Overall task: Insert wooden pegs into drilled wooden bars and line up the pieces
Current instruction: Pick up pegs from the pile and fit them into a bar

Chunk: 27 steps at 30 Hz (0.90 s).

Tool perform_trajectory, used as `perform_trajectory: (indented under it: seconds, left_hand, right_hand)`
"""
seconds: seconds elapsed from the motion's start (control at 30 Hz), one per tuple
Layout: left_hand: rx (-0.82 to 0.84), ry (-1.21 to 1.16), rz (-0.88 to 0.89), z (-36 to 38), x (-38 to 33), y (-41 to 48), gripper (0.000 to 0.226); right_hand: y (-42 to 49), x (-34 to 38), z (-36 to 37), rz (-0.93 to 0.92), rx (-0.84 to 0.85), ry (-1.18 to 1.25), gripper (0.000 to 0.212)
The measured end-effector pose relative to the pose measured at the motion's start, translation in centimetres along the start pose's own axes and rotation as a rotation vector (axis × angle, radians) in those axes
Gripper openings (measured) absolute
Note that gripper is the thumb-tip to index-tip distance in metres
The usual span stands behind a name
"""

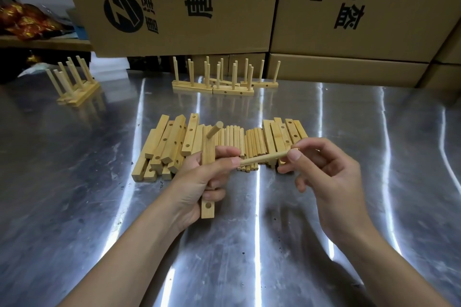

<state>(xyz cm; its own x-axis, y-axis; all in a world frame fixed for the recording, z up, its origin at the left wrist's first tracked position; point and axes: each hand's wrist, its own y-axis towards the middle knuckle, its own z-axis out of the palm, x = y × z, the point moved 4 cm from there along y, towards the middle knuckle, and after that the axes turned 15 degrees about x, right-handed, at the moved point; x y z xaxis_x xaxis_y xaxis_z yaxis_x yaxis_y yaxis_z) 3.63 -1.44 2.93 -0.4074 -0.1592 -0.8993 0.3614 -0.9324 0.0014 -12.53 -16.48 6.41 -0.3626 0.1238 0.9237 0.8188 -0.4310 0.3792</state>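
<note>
One peg [214, 130] is standing in the bar [207, 207] your left hand [199, 182] is gripping steady; your right hand [324, 174] is pinching a second peg [264, 158], lining it up for insertion.

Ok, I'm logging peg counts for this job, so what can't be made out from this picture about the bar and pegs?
Head view only:
- Middle of the held bar: covered by the left hand, so its holes there are unseen.
- Tip of the peg in the right hand: it meets the left thumb; whether it has reached a hole cannot be told.
- Far pegged bars: overlapping, too small to count.
</note>
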Motion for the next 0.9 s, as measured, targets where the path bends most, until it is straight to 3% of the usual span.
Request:
perform_trajectory:
  seconds: [0.17, 0.33, 0.5, 0.67, 0.9]
  left_hand:
    - [0.029, -0.023, -0.042, 1.2, 0.9, -0.1, 0.022]
    - [0.029, -0.189, -0.046, 1.9, 0.9, -0.2, 0.039]
    - [0.057, -0.248, -0.009, 1.9, 0.5, -0.4, 0.035]
    - [0.037, -0.159, -0.026, 1.7, 1.0, 0.0, 0.036]
    - [0.079, -0.095, -0.046, 2.0, 1.5, -0.1, 0.038]
  right_hand:
    - [-0.4, -1.1, 1.8, 0.068, 0.106, -0.055, 0.013]
    - [-0.4, -1.0, 2.0, 0.048, 0.116, -0.06, 0.015]
    - [-1.0, -0.9, 2.7, 0.041, 0.261, -0.443, 0.025]
    - [-1.9, -0.9, 4.4, -0.001, 0.446, -0.82, 0.02]
    - [-1.9, -0.8, 4.4, -0.019, 0.403, -0.992, 0.028]
